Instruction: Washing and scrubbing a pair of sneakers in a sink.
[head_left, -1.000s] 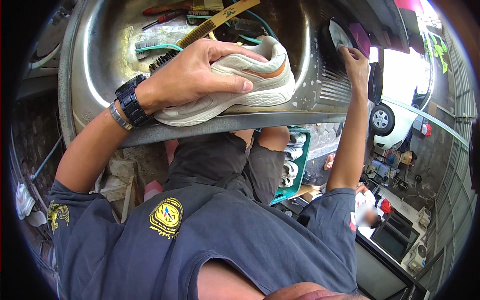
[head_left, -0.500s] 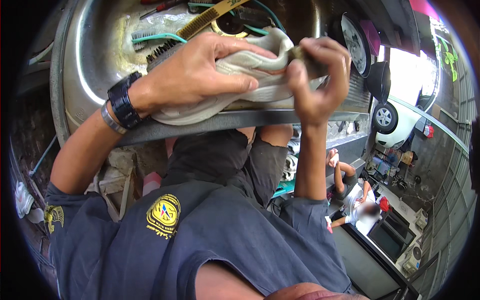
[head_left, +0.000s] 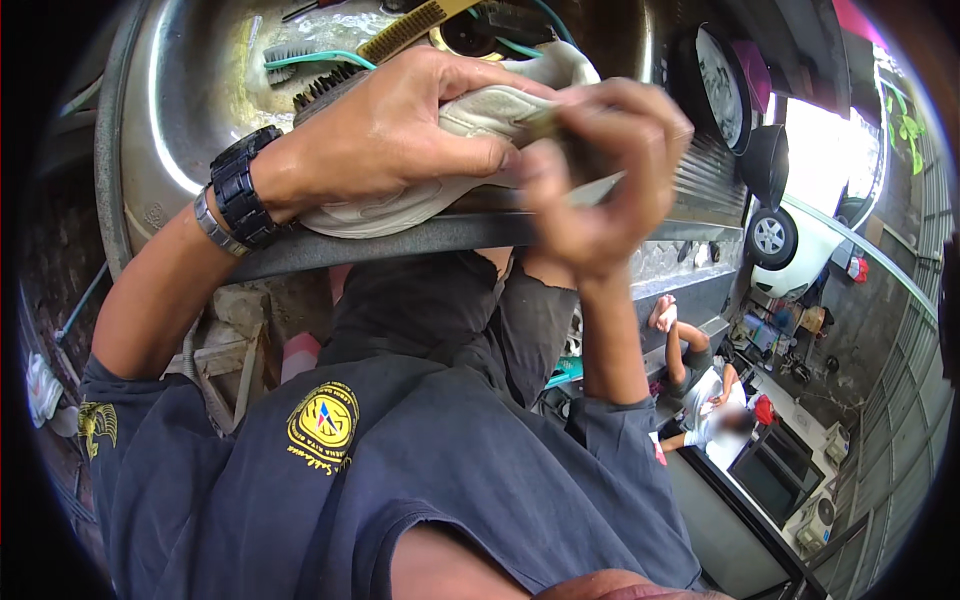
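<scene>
My left hand [head_left: 395, 125] grips a pale, cream-white shoe [head_left: 385, 212] along its upper, thumb on the near side and fingers over the far side. The shoe lies on its side at the sink's front rim. My right hand [head_left: 615, 170], smeared by motion, has its fingers curled round a small brownish brush [head_left: 580, 155] pressed against the shoe's opening. Most of that brush is hidden. Just beyond my left hand lie a black-bristled brush [head_left: 325, 88], a brush with a teal handle [head_left: 300, 60] and a long yellow-wood brush [head_left: 412, 32].
The metal sink [head_left: 185, 95] has a raised front rim [head_left: 400, 243]. A dark drain [head_left: 463, 40] shows at its far side. Right of it are a black bowl [head_left: 765, 165] and a round pan [head_left: 715, 90]. Farther right, another person [head_left: 712, 400] sits near a parked white car [head_left: 800, 235].
My right hand has moved left and slightly nearer me with the brush, over the shoe's opening. The shoe has shifted and tilted a little under my left hand.
</scene>
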